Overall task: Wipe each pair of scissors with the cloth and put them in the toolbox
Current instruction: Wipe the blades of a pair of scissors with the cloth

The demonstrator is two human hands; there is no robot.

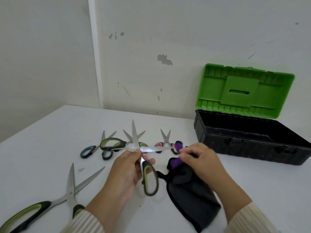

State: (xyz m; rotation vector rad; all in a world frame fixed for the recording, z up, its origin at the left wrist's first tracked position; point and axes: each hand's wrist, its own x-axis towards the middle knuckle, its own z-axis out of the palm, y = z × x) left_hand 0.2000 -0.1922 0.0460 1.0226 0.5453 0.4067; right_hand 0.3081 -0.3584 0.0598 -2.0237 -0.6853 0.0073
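Left grip (pixel 127 167) clamped on open scissors (pixel 150 177), right grip (pixel 198 158) pinching cloth (pixel 188 190) beside blade

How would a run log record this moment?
left hand: holds open green-black-handled scissors | right hand: pinches dark grey-purple cloth | black green-lidded toolbox: lid open

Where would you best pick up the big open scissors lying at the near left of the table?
Probably by the black-and-green handles, coming from the near edge. The large scissors lie flat, blades spread open and pointing away toward the wall, so the loops are the blunt end nearest the person. One loop is partly hidden by the left sleeve.
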